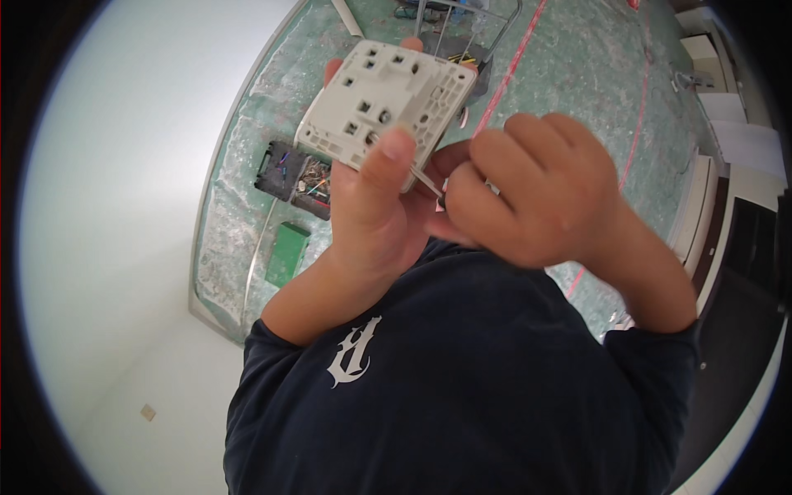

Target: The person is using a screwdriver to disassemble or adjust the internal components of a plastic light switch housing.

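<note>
My left hand grips a white wall socket plate, its back turned up and tilted. Square terminal holes and a ribbed edge show on that back. My left thumb presses over its near edge, and fingertips show behind its far side. Close beside it, my right hand is closed round a screwdriver. Its thin metal shaft points toward the plate's near edge, by my left thumb. Most of the handle is hidden in my fist, and my thumb hides whether the tip touches a screw.
On the worn green floor lies an open dark case holding small parts. A green box is near it. A metal-framed cart stands farther off. At the left is a white wall; dark furniture stands right.
</note>
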